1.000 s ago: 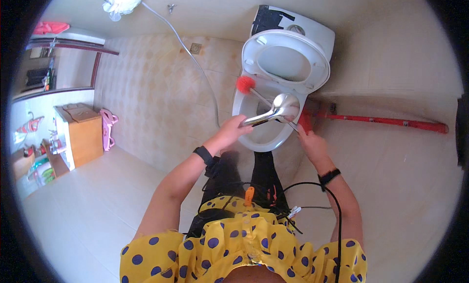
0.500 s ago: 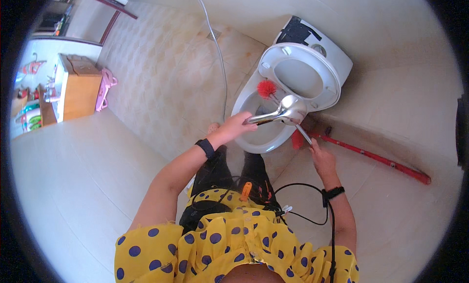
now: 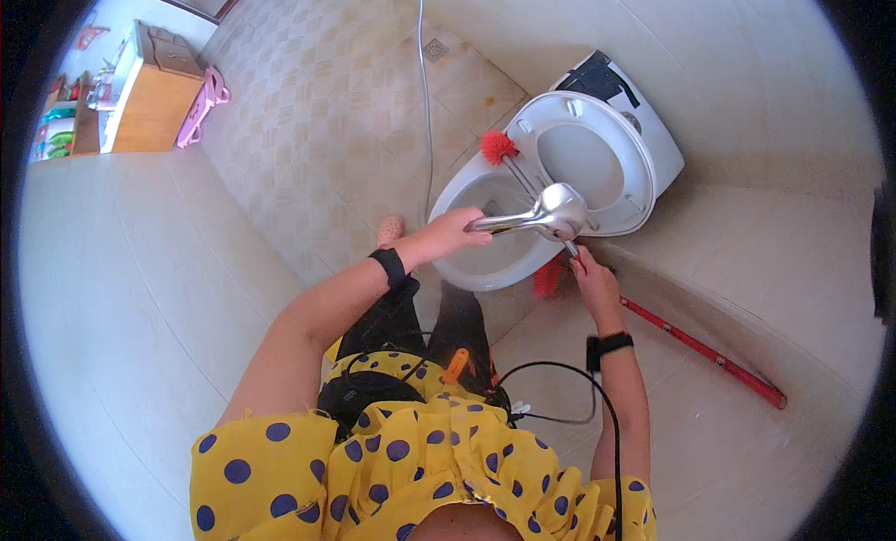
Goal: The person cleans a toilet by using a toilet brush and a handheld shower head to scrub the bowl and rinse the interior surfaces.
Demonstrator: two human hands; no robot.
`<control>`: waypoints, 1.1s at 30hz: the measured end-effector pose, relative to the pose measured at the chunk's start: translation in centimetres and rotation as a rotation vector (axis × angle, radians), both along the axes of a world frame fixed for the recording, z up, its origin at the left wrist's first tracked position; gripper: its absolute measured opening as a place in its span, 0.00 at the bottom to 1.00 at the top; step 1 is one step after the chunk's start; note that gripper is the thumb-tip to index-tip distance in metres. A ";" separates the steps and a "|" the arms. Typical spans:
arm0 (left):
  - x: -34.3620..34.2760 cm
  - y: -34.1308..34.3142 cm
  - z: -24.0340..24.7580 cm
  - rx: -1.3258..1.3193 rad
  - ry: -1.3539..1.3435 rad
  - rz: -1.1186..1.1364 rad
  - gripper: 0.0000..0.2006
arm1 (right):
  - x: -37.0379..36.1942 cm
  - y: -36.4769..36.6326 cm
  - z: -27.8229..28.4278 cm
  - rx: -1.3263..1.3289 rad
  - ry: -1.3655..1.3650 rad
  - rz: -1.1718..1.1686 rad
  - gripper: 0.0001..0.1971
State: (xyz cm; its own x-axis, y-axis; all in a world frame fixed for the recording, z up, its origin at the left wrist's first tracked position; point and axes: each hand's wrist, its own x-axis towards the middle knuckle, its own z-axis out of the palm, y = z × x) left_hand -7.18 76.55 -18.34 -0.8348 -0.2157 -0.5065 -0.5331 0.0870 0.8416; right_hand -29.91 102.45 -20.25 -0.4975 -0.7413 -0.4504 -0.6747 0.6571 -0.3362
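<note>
Two hands busy: our left hand [image 3: 459,231] grips chrome sprayer [image 3: 546,212] over toilet bowl [image 3: 476,266]; right hand [image 3: 594,278] closed on brush handle [image 3: 537,191], red brush head [image 3: 497,146] at far rim. We judge rinse-and-scrub underway; next needs aiming spray into bowl, brush lowered inside.

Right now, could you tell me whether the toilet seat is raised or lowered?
Raised. The seat stands tilted back against the tank, leaving the bowl rim bare, with the red brush resting at the rim.
</note>
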 end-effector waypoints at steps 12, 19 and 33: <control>0.4 1.1 0.7 0.029 0.075 0.103 0.15 | -0.6 -0.4 1.4 0.033 0.074 0.088 0.19; 0.2 2.0 -0.3 0.085 0.119 0.198 0.17 | -0.1 4.8 0.6 0.109 0.187 0.171 0.17; 1.4 2.8 -1.9 0.029 0.148 0.276 0.15 | -0.2 2.0 -1.0 -0.002 0.078 0.082 0.17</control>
State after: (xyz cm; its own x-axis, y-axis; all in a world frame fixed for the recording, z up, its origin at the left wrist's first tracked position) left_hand -5.75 79.39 -20.25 -0.8119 -0.4317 -0.3929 -0.4044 -0.0695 0.9119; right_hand -30.13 104.48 -21.27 -0.4685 -0.7820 -0.4111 -0.7503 0.5979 -0.2822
